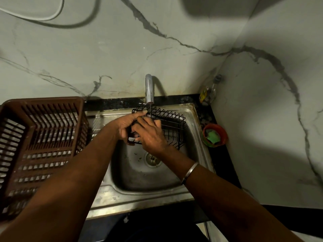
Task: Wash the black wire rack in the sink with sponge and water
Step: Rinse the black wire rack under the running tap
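The black wire rack [172, 124] hangs tilted over the steel sink [139, 173], under the chrome tap [149, 89]. A thin stream of water runs from the spout onto the rack's back edge. My left hand [127, 124] grips the rack's left side, its fingers curled round the wires. My right hand [150, 135] lies over the rack's front left part, fingers spread against the wires; whether it holds anything is hidden. A green sponge [213, 137] lies in a red bowl [221, 130] on the counter to the right of the sink.
A large brown plastic dish basket [42, 145] stands on the draining board left of the sink. A small bottle [208, 94] sits in the back right corner against the marble wall. The sink drain [152, 158] shows below my hands. A metal bangle circles my right wrist.
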A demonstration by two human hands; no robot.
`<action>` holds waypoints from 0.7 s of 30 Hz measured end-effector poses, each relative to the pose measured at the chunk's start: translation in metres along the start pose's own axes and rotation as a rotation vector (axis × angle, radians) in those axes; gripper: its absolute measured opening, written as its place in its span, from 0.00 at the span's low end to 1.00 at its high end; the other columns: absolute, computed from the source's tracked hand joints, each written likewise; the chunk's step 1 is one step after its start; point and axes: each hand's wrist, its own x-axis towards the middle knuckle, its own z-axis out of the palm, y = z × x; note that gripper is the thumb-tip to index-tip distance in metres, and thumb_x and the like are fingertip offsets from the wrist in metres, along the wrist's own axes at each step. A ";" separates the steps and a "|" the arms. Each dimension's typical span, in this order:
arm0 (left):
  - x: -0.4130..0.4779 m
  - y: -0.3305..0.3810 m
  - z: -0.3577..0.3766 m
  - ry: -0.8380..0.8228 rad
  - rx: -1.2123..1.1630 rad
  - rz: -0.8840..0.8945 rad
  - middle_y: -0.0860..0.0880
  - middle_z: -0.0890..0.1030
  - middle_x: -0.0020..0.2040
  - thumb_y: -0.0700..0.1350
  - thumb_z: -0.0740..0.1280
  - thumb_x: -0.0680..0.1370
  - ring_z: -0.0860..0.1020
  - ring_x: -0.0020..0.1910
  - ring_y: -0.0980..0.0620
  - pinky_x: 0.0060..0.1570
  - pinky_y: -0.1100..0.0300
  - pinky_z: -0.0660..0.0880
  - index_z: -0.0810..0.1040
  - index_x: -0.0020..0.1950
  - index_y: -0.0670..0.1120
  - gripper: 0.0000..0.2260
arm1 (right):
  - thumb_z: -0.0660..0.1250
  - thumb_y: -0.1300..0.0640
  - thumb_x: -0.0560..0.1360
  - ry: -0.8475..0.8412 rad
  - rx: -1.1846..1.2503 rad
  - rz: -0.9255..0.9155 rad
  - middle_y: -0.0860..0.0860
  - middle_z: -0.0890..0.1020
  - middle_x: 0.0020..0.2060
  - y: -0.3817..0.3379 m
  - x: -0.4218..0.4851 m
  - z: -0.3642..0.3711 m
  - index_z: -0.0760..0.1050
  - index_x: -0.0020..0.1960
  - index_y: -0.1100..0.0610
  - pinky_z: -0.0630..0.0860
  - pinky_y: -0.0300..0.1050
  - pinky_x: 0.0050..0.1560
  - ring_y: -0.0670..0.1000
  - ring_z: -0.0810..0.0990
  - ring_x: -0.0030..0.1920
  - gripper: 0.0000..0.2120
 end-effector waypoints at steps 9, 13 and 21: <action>0.007 -0.032 -0.006 -0.166 -0.226 0.293 0.41 0.85 0.54 0.56 0.79 0.72 0.84 0.52 0.45 0.52 0.52 0.81 0.84 0.56 0.44 0.21 | 0.72 0.47 0.80 0.057 0.210 -0.082 0.53 0.77 0.70 0.008 -0.010 0.001 0.75 0.68 0.55 0.64 0.52 0.68 0.53 0.71 0.73 0.20; 0.011 -0.035 0.002 -0.130 -0.297 0.368 0.37 0.81 0.64 0.57 0.80 0.72 0.81 0.60 0.41 0.62 0.47 0.78 0.79 0.67 0.42 0.30 | 0.68 0.54 0.81 0.159 0.272 -0.013 0.56 0.78 0.67 0.003 -0.012 0.007 0.76 0.66 0.58 0.67 0.55 0.69 0.55 0.73 0.71 0.15; -0.006 -0.039 0.032 -0.055 -0.473 0.309 0.36 0.86 0.59 0.75 0.58 0.79 0.86 0.59 0.41 0.68 0.48 0.77 0.89 0.52 0.37 0.41 | 0.66 0.58 0.79 0.171 0.186 -0.046 0.57 0.79 0.59 -0.009 -0.006 0.010 0.79 0.61 0.59 0.70 0.57 0.60 0.57 0.75 0.61 0.12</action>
